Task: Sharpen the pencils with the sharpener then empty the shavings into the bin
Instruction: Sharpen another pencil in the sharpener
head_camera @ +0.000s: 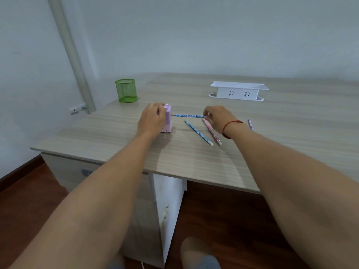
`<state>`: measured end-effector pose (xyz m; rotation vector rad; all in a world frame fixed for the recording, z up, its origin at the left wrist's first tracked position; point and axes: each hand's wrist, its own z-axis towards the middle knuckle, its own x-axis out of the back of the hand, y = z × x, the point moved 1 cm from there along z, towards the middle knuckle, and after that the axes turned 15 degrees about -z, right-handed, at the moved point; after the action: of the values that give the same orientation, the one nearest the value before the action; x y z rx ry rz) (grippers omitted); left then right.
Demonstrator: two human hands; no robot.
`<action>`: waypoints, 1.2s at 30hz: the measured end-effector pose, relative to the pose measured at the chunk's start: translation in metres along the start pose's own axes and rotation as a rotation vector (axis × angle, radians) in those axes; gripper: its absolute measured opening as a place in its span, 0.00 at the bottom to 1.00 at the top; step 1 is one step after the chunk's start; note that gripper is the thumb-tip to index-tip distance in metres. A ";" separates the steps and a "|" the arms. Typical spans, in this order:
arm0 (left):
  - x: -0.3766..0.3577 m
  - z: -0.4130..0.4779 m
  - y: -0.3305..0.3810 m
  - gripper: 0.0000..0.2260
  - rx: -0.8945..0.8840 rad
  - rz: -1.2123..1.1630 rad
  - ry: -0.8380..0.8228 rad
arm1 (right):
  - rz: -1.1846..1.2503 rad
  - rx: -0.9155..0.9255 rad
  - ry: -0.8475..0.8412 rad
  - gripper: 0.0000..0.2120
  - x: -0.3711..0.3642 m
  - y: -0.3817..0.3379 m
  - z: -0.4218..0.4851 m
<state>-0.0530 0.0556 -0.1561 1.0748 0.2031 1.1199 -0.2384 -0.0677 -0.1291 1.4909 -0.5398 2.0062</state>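
My right hand (217,118) pinches the pencil (188,115) level, tip leftward into the sharpener (167,118); my left hand (152,118) grips the sharpener.

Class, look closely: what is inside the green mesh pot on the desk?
Nothing shows through the mesh or above the rim of the green mesh pot; it looks empty. Its floor is not clearly visible, so something small there could go unseen.

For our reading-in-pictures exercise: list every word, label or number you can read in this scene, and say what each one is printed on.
White lettering on the blue patterned pencil held at the pink box-shaped sharpener: too blurred to read with confidence.
Blue pencil and pink pencil lying on the wooden desk: patterns only, no readable text.
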 end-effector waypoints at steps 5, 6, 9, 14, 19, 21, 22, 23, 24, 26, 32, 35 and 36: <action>-0.001 -0.001 0.001 0.15 0.008 -0.007 0.011 | 0.011 0.016 -0.004 0.11 0.006 -0.008 0.002; -0.001 -0.001 0.001 0.15 0.015 -0.005 0.015 | 0.018 0.019 -0.012 0.11 0.006 -0.012 0.002; -0.002 -0.003 0.006 0.15 0.027 0.012 0.020 | 0.085 -0.024 -0.022 0.10 0.009 -0.021 0.007; 0.000 -0.007 0.011 0.16 0.028 0.062 0.021 | 0.126 -0.142 0.003 0.11 0.002 -0.037 0.016; 0.003 -0.007 0.012 0.15 -0.017 0.073 0.014 | 0.178 -0.150 -0.055 0.13 0.000 -0.040 0.024; 0.004 -0.007 0.013 0.15 -0.043 0.066 0.014 | 0.181 -0.147 -0.080 0.13 0.004 -0.042 0.026; 0.004 -0.007 0.012 0.15 -0.051 0.065 0.014 | 0.193 -0.146 -0.095 0.13 0.004 -0.043 0.027; 0.005 -0.007 0.012 0.15 -0.056 0.068 0.015 | 0.221 -0.144 -0.119 0.13 0.003 -0.046 0.029; 0.006 -0.007 0.011 0.15 -0.060 0.073 0.016 | 0.254 -0.138 -0.142 0.13 0.002 -0.050 0.031; 0.009 -0.007 0.008 0.14 -0.062 0.086 0.022 | 0.312 -0.126 -0.186 0.12 -0.001 -0.058 0.036; 0.016 -0.009 0.009 0.14 -0.057 0.103 0.018 | 0.361 -0.094 -0.261 0.13 0.005 -0.066 0.042; 0.017 -0.010 0.011 0.15 -0.048 0.095 0.021 | 0.336 -0.109 -0.244 0.13 0.000 -0.072 0.040; 0.018 -0.011 0.010 0.17 -0.048 0.095 0.031 | 0.327 -0.104 -0.248 0.14 -0.001 -0.073 0.040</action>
<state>-0.0580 0.0765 -0.1474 1.0339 0.1502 1.2220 -0.1610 -0.0378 -0.1194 1.6837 -1.0336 2.0021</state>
